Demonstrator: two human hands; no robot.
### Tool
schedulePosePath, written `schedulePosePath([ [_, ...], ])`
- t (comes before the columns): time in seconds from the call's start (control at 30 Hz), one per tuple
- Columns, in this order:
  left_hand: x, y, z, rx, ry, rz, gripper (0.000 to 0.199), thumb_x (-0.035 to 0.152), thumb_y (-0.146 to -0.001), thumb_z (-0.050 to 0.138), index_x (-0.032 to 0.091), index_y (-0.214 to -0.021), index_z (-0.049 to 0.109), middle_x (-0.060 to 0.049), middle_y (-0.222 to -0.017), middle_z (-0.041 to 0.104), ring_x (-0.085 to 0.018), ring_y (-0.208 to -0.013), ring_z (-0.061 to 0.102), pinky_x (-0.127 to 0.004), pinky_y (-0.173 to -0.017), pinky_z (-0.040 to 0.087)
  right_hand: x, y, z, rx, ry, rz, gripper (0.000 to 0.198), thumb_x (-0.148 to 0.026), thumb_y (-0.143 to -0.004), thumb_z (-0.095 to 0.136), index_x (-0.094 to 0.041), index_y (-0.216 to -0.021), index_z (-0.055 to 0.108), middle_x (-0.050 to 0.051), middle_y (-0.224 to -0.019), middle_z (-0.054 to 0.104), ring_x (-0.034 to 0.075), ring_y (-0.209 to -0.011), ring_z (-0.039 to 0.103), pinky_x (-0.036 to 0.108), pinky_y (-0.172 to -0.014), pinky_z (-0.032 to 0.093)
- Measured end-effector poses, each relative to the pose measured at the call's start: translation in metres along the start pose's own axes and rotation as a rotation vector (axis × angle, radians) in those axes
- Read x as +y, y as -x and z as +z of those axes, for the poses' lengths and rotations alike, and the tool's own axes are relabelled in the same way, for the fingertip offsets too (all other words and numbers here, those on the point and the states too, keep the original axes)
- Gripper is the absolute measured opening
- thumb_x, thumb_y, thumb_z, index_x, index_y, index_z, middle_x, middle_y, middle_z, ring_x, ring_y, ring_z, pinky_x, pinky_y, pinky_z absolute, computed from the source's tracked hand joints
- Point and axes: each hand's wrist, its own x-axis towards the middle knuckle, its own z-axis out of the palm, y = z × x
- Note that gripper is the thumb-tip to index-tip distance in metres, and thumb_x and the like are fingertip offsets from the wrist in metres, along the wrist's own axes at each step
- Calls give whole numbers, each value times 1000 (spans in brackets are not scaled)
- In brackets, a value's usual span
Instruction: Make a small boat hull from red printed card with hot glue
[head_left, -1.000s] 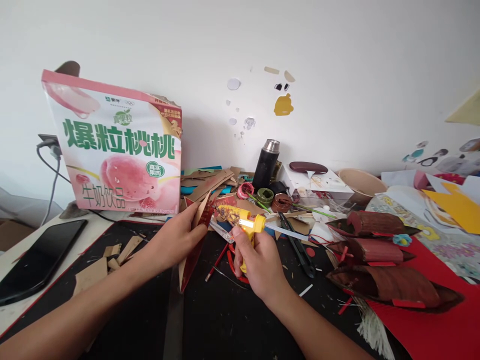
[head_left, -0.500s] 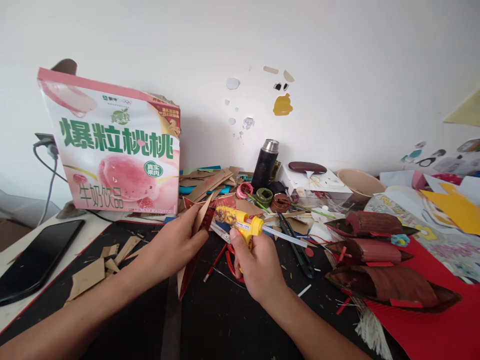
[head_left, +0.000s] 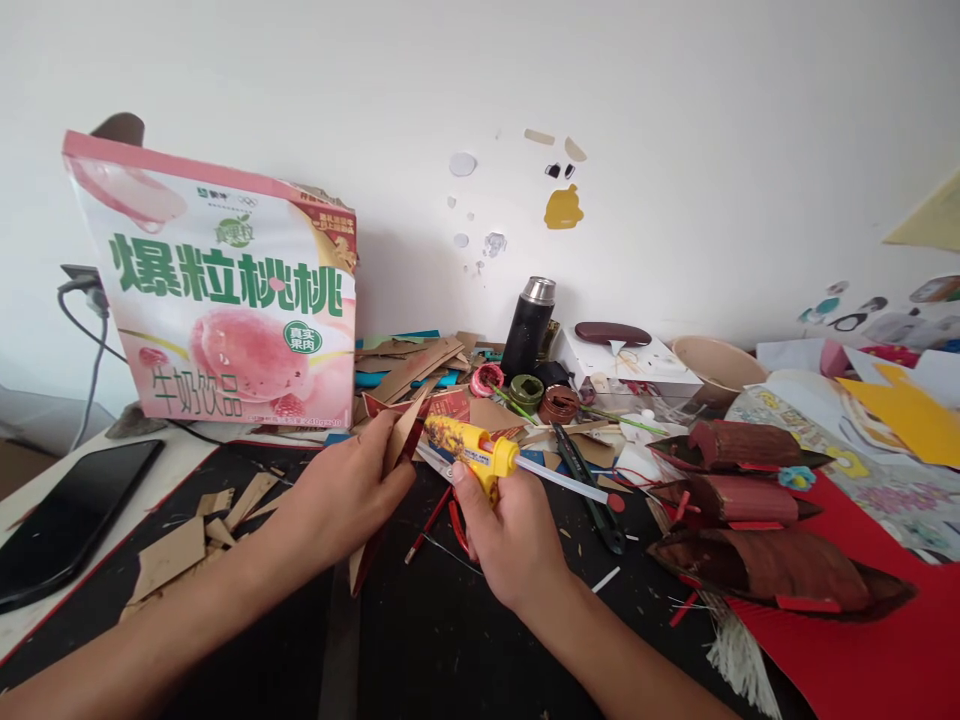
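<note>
My left hand (head_left: 364, 475) is closed on a pointed cardboard piece (head_left: 406, 432), tan on one face and dark red on another, held tilted on its long axis. In my right hand (head_left: 517, 530) is a yellow hot glue gun (head_left: 472, 447) with brown stains. A clear glue stick (head_left: 559, 477) sticks out of its rear. The gun's nozzle points left, close to the cardboard piece; whether they touch I cannot tell. Below the gun, a red-handled tool (head_left: 457, 528) and a pencil (head_left: 427, 525) lie on the black mat (head_left: 442, 640).
Three brown boat models (head_left: 795, 570) stand at right on red card (head_left: 885, 640). Cardboard scraps (head_left: 172, 553) and a phone (head_left: 75, 522) lie left, before a pink drink box (head_left: 232, 320). A black thermos (head_left: 529, 330), paint pots (head_left: 527, 393) and a green cutter (head_left: 589, 495) are beyond my hands.
The glue gun has tilted slightly and shifted a little left with my right hand. My left hand keeps hold of the cardboard piece. The whole view has shifted slightly.
</note>
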Motion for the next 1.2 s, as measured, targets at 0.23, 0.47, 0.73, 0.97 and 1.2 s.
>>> schedulePosePath([
  [0.23,-1,0,4,-11,-20,8,29,39,-87,36,23,-109,48,-9,-84,70,-33,-71,68,-38,-65,41,-4,-1,-1,65,52,-86,38,-49,-103,50,-19,-88,66,9,-77,70,25,-76,67,34,-72,48],
  [0.47,-15,-9,4,19,302,14,48,48,-82,52,20,-119,63,-10,-109,79,-37,-101,72,-43,-86,53,-2,0,0,25,-47,-26,39,-52,-102,53,-22,-79,61,1,-58,58,19,-57,60,30,-58,44],
  [0.73,-20,-16,-2,-14,737,-142,41,53,-72,75,21,-98,79,-5,-93,84,-37,-95,75,-42,-86,60,-8,-8,-6,-79,-560,167,50,-70,-93,60,-22,-80,52,-8,-48,47,11,-38,49,21,-41,37],
  [0.97,-17,-12,6,0,947,-205,30,48,-67,82,22,-83,79,-6,-84,83,-32,-86,75,-37,-80,61,-3,-19,-7,-170,-883,295,57,-76,-83,69,-20,-79,56,-8,-48,51,9,-33,49,19,-34,31],
  [1.2,-30,2,10,11,1095,-414,18,34,-68,83,20,-78,77,-4,-72,75,-23,-70,69,-29,-62,58,1,-17,0,-225,-1023,385,54,-72,-85,70,-19,-92,58,-4,-52,60,11,-34,52,18,-30,33],
])
